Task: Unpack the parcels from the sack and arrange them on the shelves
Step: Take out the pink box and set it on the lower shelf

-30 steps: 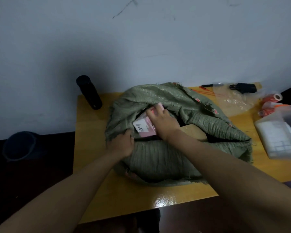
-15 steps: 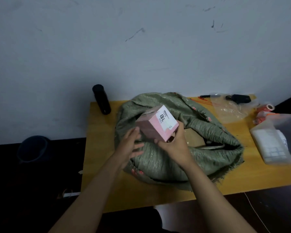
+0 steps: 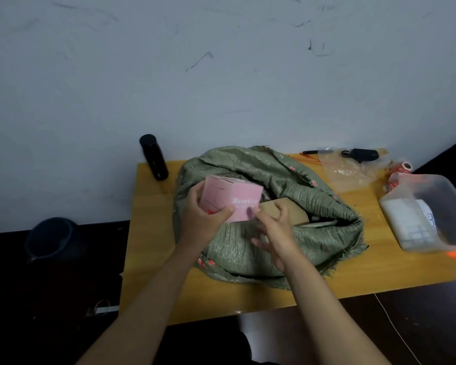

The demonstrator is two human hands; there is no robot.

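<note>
Gripping with our left hand (image 3: 203,219), we are holding the pink cardboard box parcel (image 3: 232,200), fingers behind its left face and thumb curled across the front. Our right hand (image 3: 275,230) is hovering just beside the box's lower right corner, fingers loosely spread and holding nothing.

Change: half a second ago the right hand was carrying the box from beneath; now the left is taking it over, and the printed white label is no longer facing us.

Judgement: one parcel is coming free for the shelves, which are not in view.

Item: small, squarish, pale pink, white lettering on the front, top flap slightly lifted. It is held above the mouth of the crumpled green woven sack (image 3: 287,185) on the yellow wooden table (image 3: 153,233). Behind it, a flat brown cardboard parcel (image 3: 290,212) is waiting inside the sack.
</note>
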